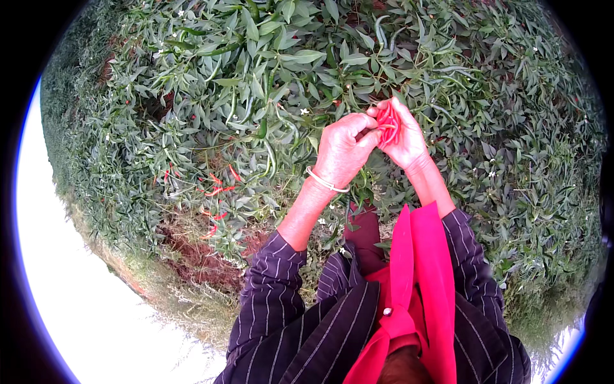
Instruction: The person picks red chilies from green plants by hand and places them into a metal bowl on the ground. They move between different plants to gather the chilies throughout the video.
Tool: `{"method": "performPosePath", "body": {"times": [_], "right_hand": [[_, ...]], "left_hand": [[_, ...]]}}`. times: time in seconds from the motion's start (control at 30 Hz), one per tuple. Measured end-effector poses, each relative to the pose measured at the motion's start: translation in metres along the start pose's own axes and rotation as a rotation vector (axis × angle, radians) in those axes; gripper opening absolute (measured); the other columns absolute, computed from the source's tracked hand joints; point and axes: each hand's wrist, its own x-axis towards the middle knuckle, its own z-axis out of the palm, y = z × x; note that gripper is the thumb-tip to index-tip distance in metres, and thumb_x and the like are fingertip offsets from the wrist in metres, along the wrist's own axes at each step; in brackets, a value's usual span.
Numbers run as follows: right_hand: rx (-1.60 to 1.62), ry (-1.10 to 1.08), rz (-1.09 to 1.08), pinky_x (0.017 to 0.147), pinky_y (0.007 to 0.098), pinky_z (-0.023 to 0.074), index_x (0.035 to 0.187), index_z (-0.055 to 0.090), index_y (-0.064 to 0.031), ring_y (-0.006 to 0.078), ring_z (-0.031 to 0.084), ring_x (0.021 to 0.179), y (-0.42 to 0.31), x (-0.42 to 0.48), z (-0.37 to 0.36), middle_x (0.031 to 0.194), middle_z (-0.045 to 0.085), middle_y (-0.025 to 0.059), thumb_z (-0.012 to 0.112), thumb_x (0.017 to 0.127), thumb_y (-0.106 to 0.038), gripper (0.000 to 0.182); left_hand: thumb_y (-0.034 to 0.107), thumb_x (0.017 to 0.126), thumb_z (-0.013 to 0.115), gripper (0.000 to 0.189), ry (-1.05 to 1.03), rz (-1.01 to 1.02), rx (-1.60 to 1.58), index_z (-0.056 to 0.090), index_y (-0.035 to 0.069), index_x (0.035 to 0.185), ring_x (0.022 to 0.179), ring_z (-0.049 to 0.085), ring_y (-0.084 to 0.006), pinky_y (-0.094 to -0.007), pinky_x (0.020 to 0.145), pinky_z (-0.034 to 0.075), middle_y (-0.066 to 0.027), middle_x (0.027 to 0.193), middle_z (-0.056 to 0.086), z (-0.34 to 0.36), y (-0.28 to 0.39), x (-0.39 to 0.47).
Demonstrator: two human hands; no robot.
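Observation:
Several slim red chili peppers (391, 119) lie bunched in my right hand (411, 139), whose palm is turned up with the fingers curled around them. My left hand (341, 146), with a pale bangle (327, 184) at the wrist, meets it from the left. Its thumb and forefinger pinch one red chili by its pale stem end, right against the bunch. Both hands are just above the leaves of a chili plant (307, 57). Long green chilies (270, 156) hang from the stems to the left of my hands.
Red chilies (216, 191) show low among the foliage at left, near bare reddish soil (201, 259). Dense chili plants (518, 144) spread across the right side too. Ends of a bright pink scarf (431, 249) hang in front of me, below my forearms.

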Motion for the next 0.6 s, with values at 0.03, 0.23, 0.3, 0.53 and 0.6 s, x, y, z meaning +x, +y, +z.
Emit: {"method": "performPosePath", "body": {"times": [0.03, 0.23, 0.3, 0.53, 0.6], "right_hand": [[0.011, 0.002, -0.031, 0.076, 0.042, 0.056, 0.097, 0.061, -0.0059, 0.0261, 0.066, 0.086, 0.001, 0.001, -0.001, 0.094, 0.066, 0.0122, 0.054, 0.093, -0.032, 0.028], [-0.031, -0.061, 0.069, 0.063, 0.0367, 0.0554, 0.096, 0.06, -0.0059, 0.0241, 0.064, 0.083, -0.001, -0.004, -0.008, 0.091, 0.065, 0.0102, 0.052, 0.094, -0.035, 0.03], [0.009, -0.077, 0.086, 0.059, 0.0334, 0.0536, 0.094, 0.06, -0.0066, 0.0223, 0.063, 0.078, -0.001, -0.005, -0.013, 0.089, 0.064, 0.009, 0.053, 0.094, -0.035, 0.03], [0.033, -0.024, 0.076, 0.045, 0.0254, 0.0391, 0.089, 0.06, -0.007, 0.0153, 0.05, 0.059, -0.001, -0.008, -0.014, 0.079, 0.058, 0.0056, 0.054, 0.094, -0.033, 0.027], [0.042, 0.003, 0.066, 0.043, 0.0257, 0.0385, 0.089, 0.06, -0.0069, 0.0155, 0.05, 0.058, -0.001, -0.008, -0.02, 0.078, 0.058, 0.006, 0.056, 0.093, -0.032, 0.026]], "left_hand": [[-0.003, 0.078, 0.064, 0.014, 0.015, 0.053, 0.042, 0.065, 0.001, 0.091, 0.07, 0.06, -0.0107, -0.0252, 0.063, 0.048, -0.0065, 0.078, 0.063, 0.004, 0.003, -0.002], [-0.011, 0.079, 0.052, 0.017, 0.274, -0.041, -0.239, 0.063, -0.002, 0.089, 0.074, 0.063, -0.0136, -0.0247, 0.065, 0.05, -0.0079, 0.083, 0.064, -0.011, -0.019, -0.019], [-0.014, 0.079, 0.046, 0.021, 0.516, -0.04, -0.275, 0.062, -0.003, 0.087, 0.074, 0.063, -0.0132, -0.0233, 0.063, 0.05, -0.0079, 0.082, 0.063, -0.025, -0.056, -0.017], [0.001, 0.075, 0.059, 0.018, 0.335, -0.411, 0.126, 0.066, 0.002, 0.092, 0.069, 0.065, -0.0254, -0.0322, 0.068, 0.05, -0.015, 0.076, 0.066, -0.048, -0.154, -0.012], [0.007, 0.075, 0.061, 0.016, 0.336, -0.374, 0.171, 0.066, 0.003, 0.09, 0.069, 0.065, -0.0262, -0.0343, 0.066, 0.05, -0.0153, 0.077, 0.066, -0.042, -0.168, -0.01]]}}
